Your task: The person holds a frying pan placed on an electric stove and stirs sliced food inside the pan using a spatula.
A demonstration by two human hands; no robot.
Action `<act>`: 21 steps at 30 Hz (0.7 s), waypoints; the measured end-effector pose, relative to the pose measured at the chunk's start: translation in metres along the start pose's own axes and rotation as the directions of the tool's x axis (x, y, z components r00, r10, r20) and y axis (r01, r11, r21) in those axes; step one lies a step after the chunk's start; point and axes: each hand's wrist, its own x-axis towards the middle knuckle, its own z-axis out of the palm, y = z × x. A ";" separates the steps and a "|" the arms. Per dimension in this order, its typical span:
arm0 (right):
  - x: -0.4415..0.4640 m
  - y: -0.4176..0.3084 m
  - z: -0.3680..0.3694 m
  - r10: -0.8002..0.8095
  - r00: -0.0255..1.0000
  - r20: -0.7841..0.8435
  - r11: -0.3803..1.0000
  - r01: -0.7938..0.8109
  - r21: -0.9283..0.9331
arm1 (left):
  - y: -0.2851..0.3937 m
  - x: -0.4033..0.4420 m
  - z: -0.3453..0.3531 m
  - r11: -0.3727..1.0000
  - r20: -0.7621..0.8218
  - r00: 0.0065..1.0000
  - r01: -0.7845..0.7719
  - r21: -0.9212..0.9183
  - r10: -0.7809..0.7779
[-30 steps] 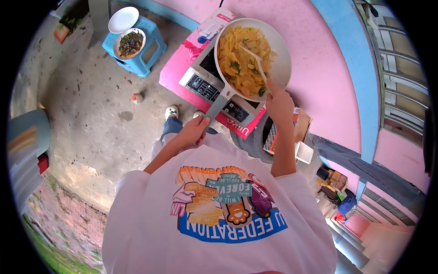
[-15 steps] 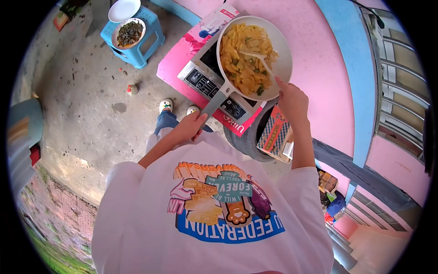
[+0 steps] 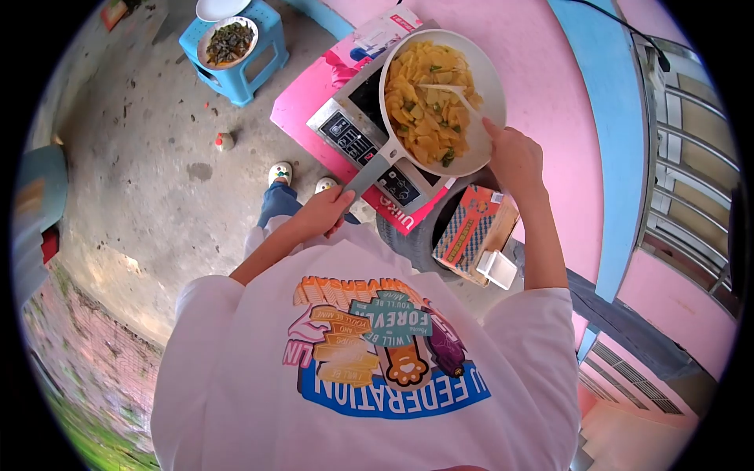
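A white pan (image 3: 488, 86) with a grey handle sits tilted over an induction cooker (image 3: 345, 135). Yellow sliced food (image 3: 428, 118) with green pieces lies in the pan's left part. My left hand (image 3: 324, 212) is closed round the end of the pan handle. At the pan's right rim, my right hand (image 3: 514, 157) grips a pale spatula (image 3: 455, 89), whose head rests among the slices. The cooker stands on a pink box (image 3: 302, 118).
A blue stool (image 3: 271, 39) at the upper left bears a plate of dark food (image 3: 228, 43) and a white plate (image 3: 220, 6). Below the pan are a tyre (image 3: 404, 239), a patterned box (image 3: 471, 231) and a white container (image 3: 497, 269). Window bars (image 3: 695, 133) stand at right.
My right hand has moved right and slightly down with the spatula, whose head has shifted in the slices. My left hand stays on the handle. The camera view has shifted a little.
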 end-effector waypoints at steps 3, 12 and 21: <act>0.005 0.008 0.001 -0.108 0.994 -0.035 0.993 0.105 -0.062 | 0.000 0.001 -0.001 1.000 -0.001 1.000 0.006 0.006 -0.006; 0.048 0.028 -0.019 -0.368 0.929 0.039 0.910 0.369 -0.191 | 0.001 0.000 -0.001 0.999 -0.009 0.999 0.049 -0.018 -0.049; 0.061 0.046 -0.034 -0.377 0.926 0.020 0.924 0.378 -0.057 | 0.006 -0.002 0.001 0.999 -0.023 0.999 0.045 -0.016 -0.046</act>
